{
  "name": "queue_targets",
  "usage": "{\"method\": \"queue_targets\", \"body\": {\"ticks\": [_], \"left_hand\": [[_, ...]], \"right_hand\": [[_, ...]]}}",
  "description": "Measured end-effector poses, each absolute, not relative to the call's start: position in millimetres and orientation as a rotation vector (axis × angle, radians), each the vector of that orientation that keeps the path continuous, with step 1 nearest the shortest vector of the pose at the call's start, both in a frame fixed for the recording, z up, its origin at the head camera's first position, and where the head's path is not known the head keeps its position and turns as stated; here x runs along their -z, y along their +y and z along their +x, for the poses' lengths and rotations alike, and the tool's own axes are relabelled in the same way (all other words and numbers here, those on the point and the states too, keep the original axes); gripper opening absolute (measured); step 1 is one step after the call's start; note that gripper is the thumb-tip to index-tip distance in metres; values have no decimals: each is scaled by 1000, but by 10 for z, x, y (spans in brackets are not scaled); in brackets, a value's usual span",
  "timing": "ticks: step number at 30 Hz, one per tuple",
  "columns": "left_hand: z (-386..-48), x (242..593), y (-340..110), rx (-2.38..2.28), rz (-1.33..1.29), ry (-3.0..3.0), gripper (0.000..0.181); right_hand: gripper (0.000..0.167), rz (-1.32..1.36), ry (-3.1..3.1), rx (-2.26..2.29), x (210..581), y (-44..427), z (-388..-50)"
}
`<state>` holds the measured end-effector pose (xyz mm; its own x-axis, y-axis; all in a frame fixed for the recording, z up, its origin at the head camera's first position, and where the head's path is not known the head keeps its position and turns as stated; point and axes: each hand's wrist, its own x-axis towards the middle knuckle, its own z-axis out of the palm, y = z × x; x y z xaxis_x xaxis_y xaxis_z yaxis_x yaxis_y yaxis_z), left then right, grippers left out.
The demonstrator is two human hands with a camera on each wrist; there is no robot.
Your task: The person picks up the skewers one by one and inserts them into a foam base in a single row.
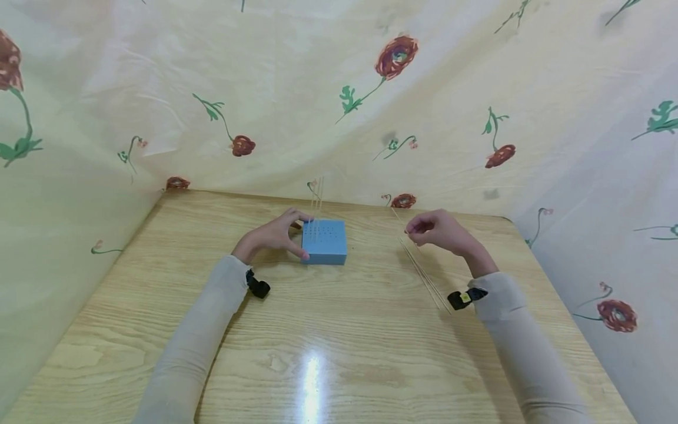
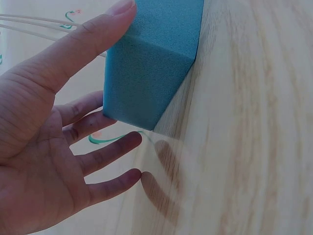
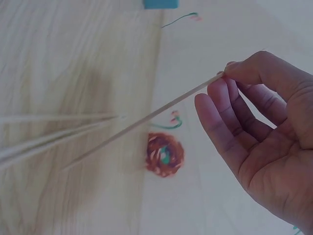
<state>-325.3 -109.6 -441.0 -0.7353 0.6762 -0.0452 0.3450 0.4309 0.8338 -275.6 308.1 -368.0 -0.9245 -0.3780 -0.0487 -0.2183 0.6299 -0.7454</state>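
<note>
1. Bracing the blue block (image 1: 332, 247) falls to the left hand (image 1: 275, 232): spread wide, it holds the block's left end, thumb at the near corner, forefinger at the far one. The block sits flat on the wooden table (image 1: 286, 341), towards its far side.

2. The right hand (image 1: 438, 229) pinches one thin stick (image 3: 146, 119) near its end between thumb and fingertip, the other fingers loosely bent.

3. That pinch should, I judge, be light but sure; a rod so slim could roll, flex or snap.

4. Better for the left hand to press from the sides only, clear of the upright sticks (image 1: 320, 206) in the block's left part; a knock could tilt them.

5. Mind the loose sticks (image 1: 422, 275) lying just beside the right hand; a low sweep could scatter them.

6. Only the head view gives the rows of small holes on the block's top. The left wrist view reveals two fingers splayed clear of the block; other fingertips hide behind it, so how hard they press I cannot tell. The right wrist view shows the held stick's slanting length, merely a faint line from above, but just an edge of the block.
</note>
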Motion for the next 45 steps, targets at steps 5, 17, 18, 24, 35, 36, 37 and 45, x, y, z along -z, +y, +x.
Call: {"method": "queue_targets", "body": {"ticks": [5,17,18,24,35,36,37,45], "left_hand": [[-3251,4410,-1098,-1222,871,2315,93],[-3277,4431,-1092,-1215,861,2333,93],[-3278,4432,-1094,-1216,861,2331,93],[-3281,4432,-1102,-1217,857,2332,93],[-3273,4411,-1079,-1235,867,2310,92],[-3274,4410,-1078,-1236,867,2311,92],[-3274,4409,-1078,-1238,865,2311,92],[-3274,4392,-1073,-1230,842,2323,93]], "right_hand": [[17,-495,2611,1252,3627,2979,-2768],[14,-589,2512,1531,3575,2742,-2785],[13,-594,2505,1553,3572,2719,-2788],[20,-609,2468,1661,3540,2546,-2803],[18,-660,2389,1848,3480,2221,-2839],[16,-667,2382,1865,3480,2194,-2848],[15,-673,2376,1880,3481,2167,-2858],[17,-713,2289,1993,3477,1959,-2889]]}}
